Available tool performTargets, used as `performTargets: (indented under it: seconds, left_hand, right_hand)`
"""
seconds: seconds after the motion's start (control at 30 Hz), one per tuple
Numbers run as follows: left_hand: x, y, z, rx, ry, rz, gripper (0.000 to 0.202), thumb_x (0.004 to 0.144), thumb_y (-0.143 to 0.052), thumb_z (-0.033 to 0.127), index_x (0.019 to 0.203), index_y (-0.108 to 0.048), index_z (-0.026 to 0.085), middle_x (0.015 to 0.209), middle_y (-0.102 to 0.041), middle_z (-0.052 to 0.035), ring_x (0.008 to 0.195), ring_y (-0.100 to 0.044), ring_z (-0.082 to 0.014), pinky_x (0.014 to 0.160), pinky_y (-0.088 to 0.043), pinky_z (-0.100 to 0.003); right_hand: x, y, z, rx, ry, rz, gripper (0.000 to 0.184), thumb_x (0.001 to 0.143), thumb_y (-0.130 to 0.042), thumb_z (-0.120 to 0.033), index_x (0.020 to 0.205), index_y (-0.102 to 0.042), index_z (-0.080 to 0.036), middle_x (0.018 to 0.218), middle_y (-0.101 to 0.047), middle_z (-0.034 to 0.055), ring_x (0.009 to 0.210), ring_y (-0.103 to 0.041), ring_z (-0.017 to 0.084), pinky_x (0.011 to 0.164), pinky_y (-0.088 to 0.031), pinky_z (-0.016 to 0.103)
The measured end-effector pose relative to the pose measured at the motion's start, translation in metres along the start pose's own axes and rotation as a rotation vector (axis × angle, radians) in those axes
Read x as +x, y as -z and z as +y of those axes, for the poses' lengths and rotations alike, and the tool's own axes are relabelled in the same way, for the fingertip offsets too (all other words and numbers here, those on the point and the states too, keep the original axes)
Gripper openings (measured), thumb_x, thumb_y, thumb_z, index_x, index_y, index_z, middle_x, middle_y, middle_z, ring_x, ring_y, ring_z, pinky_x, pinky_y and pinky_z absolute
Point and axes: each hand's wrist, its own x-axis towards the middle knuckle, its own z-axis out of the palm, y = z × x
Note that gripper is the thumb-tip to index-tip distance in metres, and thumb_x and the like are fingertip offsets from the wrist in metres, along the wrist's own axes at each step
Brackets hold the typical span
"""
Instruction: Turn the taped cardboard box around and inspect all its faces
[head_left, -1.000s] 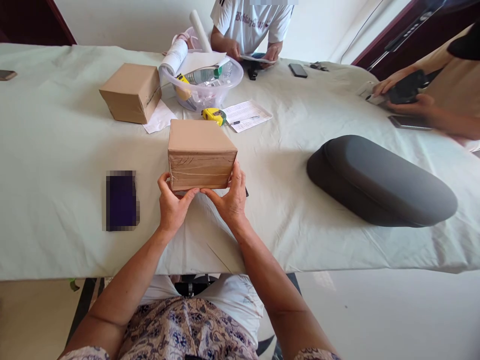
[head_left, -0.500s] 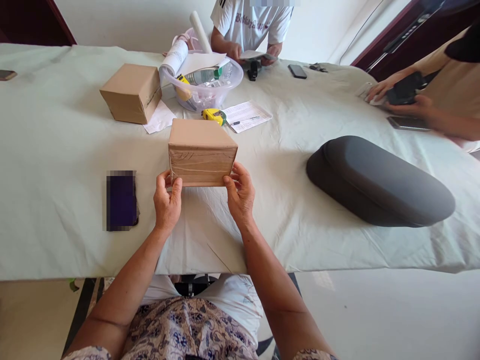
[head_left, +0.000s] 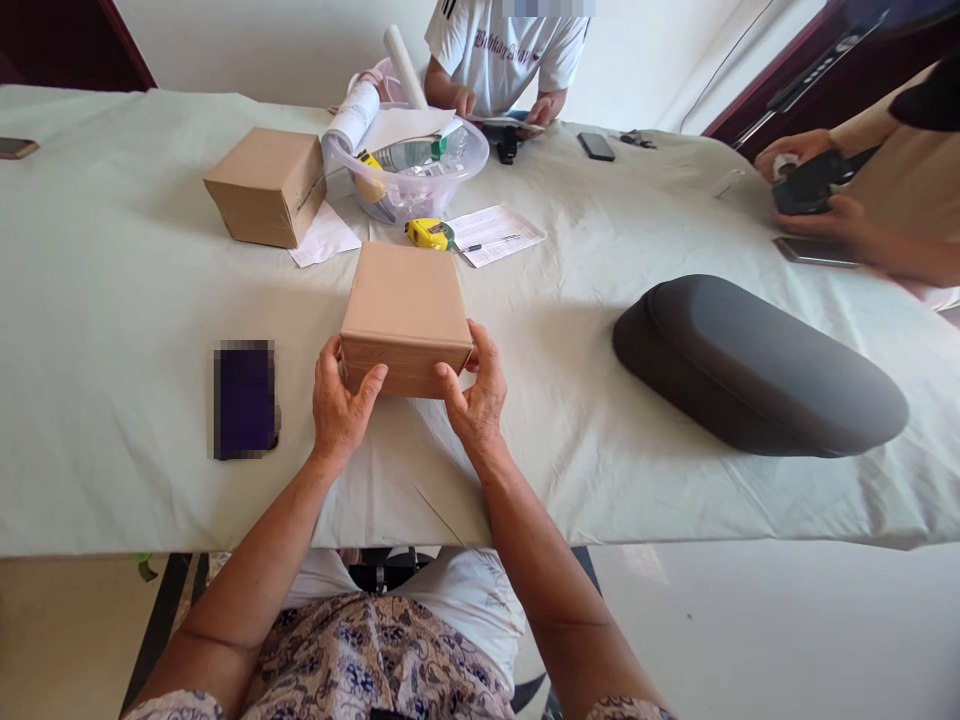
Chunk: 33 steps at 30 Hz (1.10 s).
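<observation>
Between my two hands is a closed brown cardboard box, its plain top and near side facing me. My left hand grips the near left corner, thumb on the front face and fingers round the left side. On the near right corner, my right hand holds it the same way. The box's underside is hidden, and I cannot tell whether it touches the cloth. To the left of my left hand lies a dark purple, blurred-out item. Just beyond the box is a yellow and green tape measure.
A second cardboard box stands at the back left beside a plastic basin of bottles and rolls. A printed sheet with a pen lies nearby. A large dark grey case sits at right. Two other people are at the table.
The box has turned in my hands: its top now faces me more, and the taped, creased side no longer shows. My thumbs have shifted inward along its front.
</observation>
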Motion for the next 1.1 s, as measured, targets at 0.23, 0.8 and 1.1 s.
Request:
performTargets:
  seconds: [0.23, 0.8, 1.1]
  left_hand:
    - [-0.001, 0.0, -0.001, 0.077, 0.09, -0.033, 0.072, 0.077, -0.069, 0.074, 0.12, -0.057, 0.018, 0.12, -0.064, -0.0153, 0.11, -0.063, -0.0293, 0.094, -0.051, -0.043]
    - [0.002, 0.005, -0.001, 0.221, -0.212, 0.012, 0.072, 0.091, -0.058, 0.062, 0.15, -0.048, 0.021, 0.17, -0.022, -0.0174, 0.161, -0.017, -0.0362, 0.13, -0.015, -0.055]
    - [0.0, 0.001, 0.007, 0.28, -0.332, -0.072, 0.063, 0.088, -0.068, 0.057, 0.138, -0.056, 0.021, 0.166, -0.029, -0.0213, 0.157, -0.027, -0.0366, 0.124, -0.029, -0.054]
  right_hand:
    - [-0.002, -0.004, -0.001, -0.101, 0.055, 0.061, 0.056, 0.085, -0.064, -0.069, 0.121, -0.059, -0.027, 0.1, -0.064, 0.0063, 0.082, -0.06, 0.02, 0.073, -0.056, 0.036]
    - [-0.01, -0.004, -0.024, 0.222, 0.331, -0.275, 0.035, 0.102, -0.047, -0.025, 0.136, -0.057, -0.026, 0.091, -0.072, 0.0041, 0.079, -0.069, 0.015, 0.074, -0.062, 0.033]
    - [-0.013, -0.011, -0.019, 0.209, 0.326, -0.242, 0.035, 0.101, -0.049, -0.022, 0.135, -0.056, -0.028, 0.096, -0.074, 0.0041, 0.083, -0.071, 0.016, 0.071, -0.062, 0.032]
